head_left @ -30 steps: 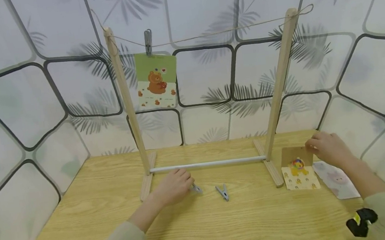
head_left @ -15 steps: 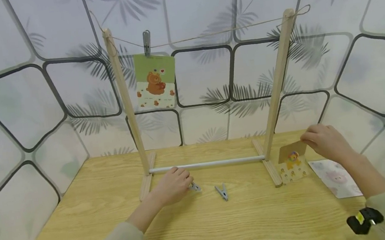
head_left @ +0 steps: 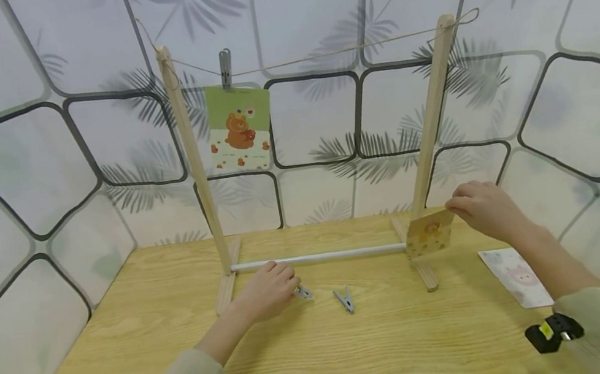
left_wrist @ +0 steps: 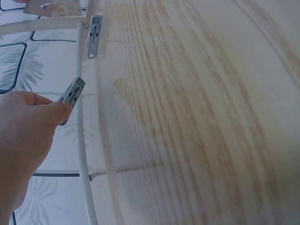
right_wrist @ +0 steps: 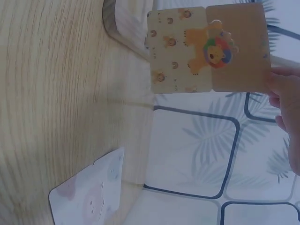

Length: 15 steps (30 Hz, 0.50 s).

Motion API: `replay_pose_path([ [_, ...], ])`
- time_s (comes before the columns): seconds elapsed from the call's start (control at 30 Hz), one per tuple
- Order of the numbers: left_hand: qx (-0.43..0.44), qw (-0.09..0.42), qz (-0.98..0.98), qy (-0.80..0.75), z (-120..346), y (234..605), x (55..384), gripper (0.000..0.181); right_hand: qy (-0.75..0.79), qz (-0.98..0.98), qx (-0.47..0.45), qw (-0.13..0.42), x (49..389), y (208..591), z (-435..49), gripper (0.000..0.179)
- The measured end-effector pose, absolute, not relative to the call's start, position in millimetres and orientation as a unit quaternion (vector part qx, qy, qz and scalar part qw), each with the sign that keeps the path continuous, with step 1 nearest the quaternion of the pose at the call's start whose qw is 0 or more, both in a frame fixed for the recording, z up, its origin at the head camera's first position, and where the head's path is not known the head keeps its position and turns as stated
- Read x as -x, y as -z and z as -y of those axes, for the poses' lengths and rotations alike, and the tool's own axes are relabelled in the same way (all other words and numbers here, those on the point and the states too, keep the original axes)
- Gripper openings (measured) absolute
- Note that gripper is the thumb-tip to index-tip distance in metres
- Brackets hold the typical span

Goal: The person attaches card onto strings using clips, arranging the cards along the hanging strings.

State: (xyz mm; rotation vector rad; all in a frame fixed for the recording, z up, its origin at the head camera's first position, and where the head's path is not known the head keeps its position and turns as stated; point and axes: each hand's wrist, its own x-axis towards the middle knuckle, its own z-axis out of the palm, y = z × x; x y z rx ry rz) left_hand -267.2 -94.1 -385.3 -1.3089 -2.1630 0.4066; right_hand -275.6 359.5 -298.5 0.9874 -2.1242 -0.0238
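head view: left grip pinches a peg, right grip pinches a lion card; a pale card lies near the bench's right edge.

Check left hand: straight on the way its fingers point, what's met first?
Probably the loose clothespin on the table, beyond the held clothespin the left hand pinches; hand height is unclear, so it might pass over.

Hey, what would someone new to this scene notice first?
In the head view, probably the green-and-white paper bear card, clipped to a thin beige string, left of centre. Then the tan-and-cream paper lion card, pinched in the right hand, overlapping the right wooden post.
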Motion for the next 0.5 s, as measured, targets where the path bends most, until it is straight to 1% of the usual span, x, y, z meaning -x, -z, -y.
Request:
replay_pose_path([
  [0.1, 0.489, 0.291, 0.809, -0.149, 94.7, 384.5, 267.0, 0.02, 0.012, 0.833, -0.388, 0.394, 276.6, 299.1, -353.6, 0.005],
  [0.13, 0.489, 0.294, 0.808, -0.147, 94.8, 384.2, 267.1, 0.02, 0.012, 0.831, -0.389, 0.397, 277.2, 299.4, -351.7, 0.011],
  [0.23, 0.489, 0.3, 0.807, -0.141, 95.0, 383.1, 267.3, 0.019, 0.016, 0.824, -0.394, 0.407, 278.7, 300.4, -346.6, 0.044],
  [0.3, 0.489, 0.304, 0.806, -0.138, 95.0, 382.2, 267.6, 0.018, 0.022, 0.819, -0.397, 0.413, 279.5, 301.0, -343.3, 0.057],
  [0.37, 0.486, 0.307, 0.806, -0.138, 95.3, 381.4, 267.8, 0.016, 0.027, 0.814, -0.401, 0.42, 280.1, 301.3, -340.5, 0.059],
  [0.5, 0.477, 0.308, 0.811, -0.14, 95.9, 378.6, 267.5, 0.016, 0.036, 0.795, -0.411, 0.444, 281.7, 300.8, -334.7, 0.052],
])
